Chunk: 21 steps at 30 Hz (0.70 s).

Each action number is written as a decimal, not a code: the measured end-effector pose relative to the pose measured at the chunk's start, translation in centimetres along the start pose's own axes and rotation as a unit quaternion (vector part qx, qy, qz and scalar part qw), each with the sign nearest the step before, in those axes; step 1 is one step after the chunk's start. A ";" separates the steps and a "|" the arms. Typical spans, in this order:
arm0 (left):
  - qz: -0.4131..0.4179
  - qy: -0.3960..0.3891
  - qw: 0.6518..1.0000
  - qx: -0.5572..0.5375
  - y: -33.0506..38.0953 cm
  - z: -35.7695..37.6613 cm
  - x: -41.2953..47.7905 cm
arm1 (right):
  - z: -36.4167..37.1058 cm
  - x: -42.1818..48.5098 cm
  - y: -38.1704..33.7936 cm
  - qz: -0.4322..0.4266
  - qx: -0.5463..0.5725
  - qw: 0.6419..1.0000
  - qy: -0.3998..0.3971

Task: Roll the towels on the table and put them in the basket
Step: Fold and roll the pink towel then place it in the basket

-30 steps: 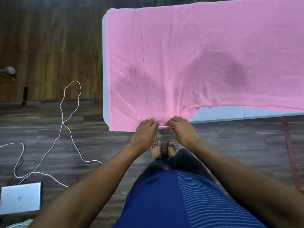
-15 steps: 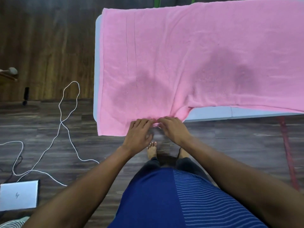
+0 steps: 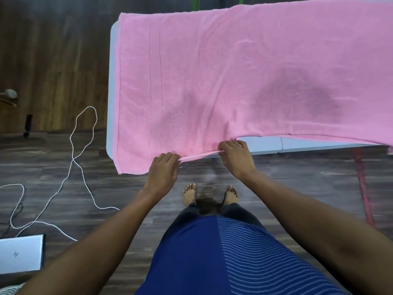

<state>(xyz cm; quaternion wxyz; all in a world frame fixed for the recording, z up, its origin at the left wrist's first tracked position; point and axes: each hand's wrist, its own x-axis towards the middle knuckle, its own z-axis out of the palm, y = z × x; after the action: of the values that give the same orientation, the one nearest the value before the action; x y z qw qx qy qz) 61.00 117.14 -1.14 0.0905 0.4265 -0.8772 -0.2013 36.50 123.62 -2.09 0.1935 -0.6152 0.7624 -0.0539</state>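
Note:
A large pink towel (image 3: pixel 244 71) lies spread over the pale table (image 3: pixel 268 144), covering nearly all of it, with its near left part hanging over the front edge. My left hand (image 3: pixel 162 169) pinches the towel's near hem at the overhang. My right hand (image 3: pixel 237 155) grips the same hem a little further right, beside the table's front edge. The hem runs taut between the two hands. No basket is in view.
A white cable (image 3: pixel 78 158) loops over the dark wood floor at left. A closed silver laptop (image 3: pixel 20 255) lies at the lower left. A red strap (image 3: pixel 363 188) runs down the floor at right. My bare feet (image 3: pixel 210 193) stand just before the table.
My hands were close together on the hem; they have now drawn apart, the right one moving right, stretching the hem between them. The view has shifted slightly.

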 end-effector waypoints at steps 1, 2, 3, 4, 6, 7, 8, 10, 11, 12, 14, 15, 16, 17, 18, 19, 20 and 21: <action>-0.016 0.003 1.000 0.023 0.1 0.1 0.0 | -0.1 -0.1 0.1 -0.002 0.011 1.000 -0.010; -0.028 0.001 0.999 0.043 0.4 0.2 0.0 | -0.3 -0.3 0.1 -0.007 0.021 1.000 -0.019; -0.025 -0.012 0.998 0.054 1.0 0.4 0.1 | -0.5 -0.5 0.0 -0.014 0.030 0.999 -0.026; -0.009 -0.034 0.998 0.054 1.8 0.8 0.4 | -0.6 -0.8 -0.2 -0.020 0.039 0.999 -0.030; 0.023 -0.074 0.996 0.032 4.1 1.9 1.3 | -0.8 -1.4 -0.6 -0.029 0.056 0.998 -0.029; 0.029 -0.079 0.996 0.017 5.4 2.5 1.8 | -0.9 -1.6 -0.7 -0.032 0.061 0.997 -0.023; 0.028 -0.073 0.997 0.004 6.3 3.0 2.3 | -1.0 -1.7 -0.8 -0.031 0.062 0.997 -0.018; 0.025 -0.058 0.998 -0.014 7.5 3.6 2.9 | -1.4 -2.0 0.1 -0.020 0.055 0.998 -0.016; 0.025 -0.053 0.998 -0.025 7.6 3.7 3.1 | -1.5 -2.2 0.9 -0.017 0.042 0.999 -0.020; 0.029 -0.050 0.998 -0.036 7.6 3.8 3.2 | -1.7 -2.4 2.0 -0.015 0.023 0.999 -0.026; 0.039 -0.046 0.997 -0.038 7.3 3.7 3.1 | -2.0 -2.9 4.5 -0.004 -0.010 0.999 -0.040; 0.044 -0.048 0.997 -0.028 7.3 3.6 2.9 | -2.3 -3.1 5.6 0.005 -0.017 0.999 -0.043; 0.046 -0.051 0.998 -0.013 7.1 3.6 2.6 | -2.5 -3.3 6.6 0.015 -0.018 0.999 -0.043; 0.041 -0.053 0.998 0.007 7.0 3.6 2.4 | -2.8 -3.6 7.5 0.020 -0.021 0.999 -0.039; 0.030 -0.054 0.998 0.026 7.0 3.7 2.1 | -3.0 -3.9 8.2 0.019 -0.026 0.999 -0.036; 0.015 -0.049 0.998 0.041 7.1 3.9 1.9 | -3.3 -4.3 8.7 0.015 -0.030 0.999 -0.035; 0.003 -0.041 0.998 0.050 7.4 4.1 1.8 | -3.6 -4.8 9.0 0.011 -0.030 0.999 -0.038; -0.001 -0.035 0.998 0.054 8.1 4.4 1.8 | -3.8 -5.3 9.1 0.011 -0.027 0.999 -0.045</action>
<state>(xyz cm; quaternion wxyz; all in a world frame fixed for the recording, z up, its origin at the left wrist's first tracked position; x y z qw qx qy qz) 52.67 121.47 -1.68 0.0363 0.4244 -0.8889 -0.1684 27.67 130.24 -0.34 0.2117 -0.6135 0.7608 -0.0033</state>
